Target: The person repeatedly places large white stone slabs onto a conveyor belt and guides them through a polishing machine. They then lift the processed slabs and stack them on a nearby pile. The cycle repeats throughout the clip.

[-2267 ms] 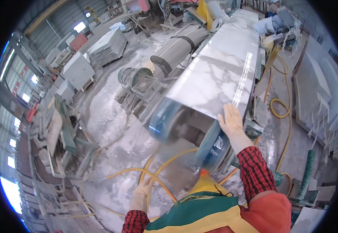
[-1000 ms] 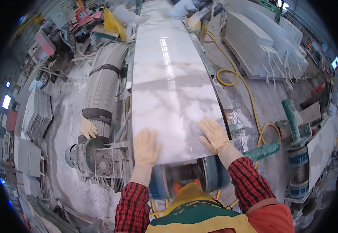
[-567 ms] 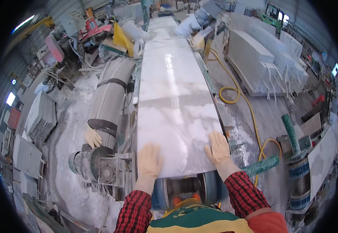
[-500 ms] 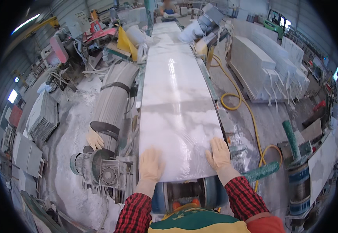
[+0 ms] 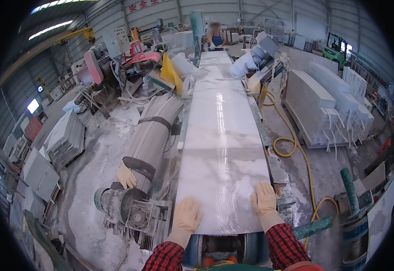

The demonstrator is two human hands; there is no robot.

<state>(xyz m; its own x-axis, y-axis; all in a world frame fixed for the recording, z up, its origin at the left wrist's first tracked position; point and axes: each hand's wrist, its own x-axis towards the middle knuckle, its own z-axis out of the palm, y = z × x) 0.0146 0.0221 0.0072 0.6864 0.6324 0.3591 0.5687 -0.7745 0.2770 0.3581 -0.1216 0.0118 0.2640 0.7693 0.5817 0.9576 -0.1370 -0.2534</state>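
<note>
Workshop: floor (image 5: pixel 99 149) whitened with residue, stone blocks (image 5: pixel 312 95) stacked at right, a co-worker (image 5: pixel 215 39) standing beyond the far end. The polished, grey-veined white slab (image 5: pixel 224 167) lies lengthwise ahead of the wearer, its near end by a blue-ended roller (image 5: pixel 255 249). Left hand (image 5: pixel 188 215) flat at the near left corner, right hand (image 5: pixel 264 201) flat near the right edge; each grip is open, fingers nearly straight, closed on nothing. Step in hand, as judged: steadying or guiding the slab. The next move would call for even palm pressure. Against the earliest frame, the left hand, then off the slab over the floor, now rests on it.
</note>
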